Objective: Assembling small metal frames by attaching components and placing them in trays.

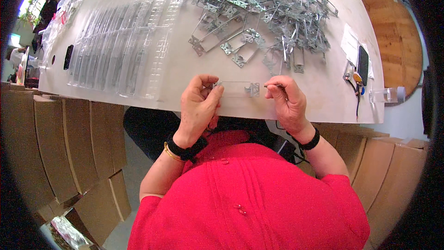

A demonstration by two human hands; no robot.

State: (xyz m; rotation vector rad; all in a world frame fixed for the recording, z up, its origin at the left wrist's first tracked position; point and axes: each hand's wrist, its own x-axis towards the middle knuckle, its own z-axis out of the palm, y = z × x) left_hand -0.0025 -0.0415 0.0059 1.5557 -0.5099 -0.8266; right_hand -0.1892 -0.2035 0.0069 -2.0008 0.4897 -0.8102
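Bracket at the desk's near edge, its left end pinched between thumb and fingers of the left hand. The right hand curls just beside the other end; from where I stand, I can't tell whether that grip closes on anything. A light, level pinch should steady the piece best. Behind, a heap crowds the far edge.

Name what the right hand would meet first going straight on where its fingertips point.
The right hand would likely meet the metal bracket held in the left hand, though depth is hard to judge.
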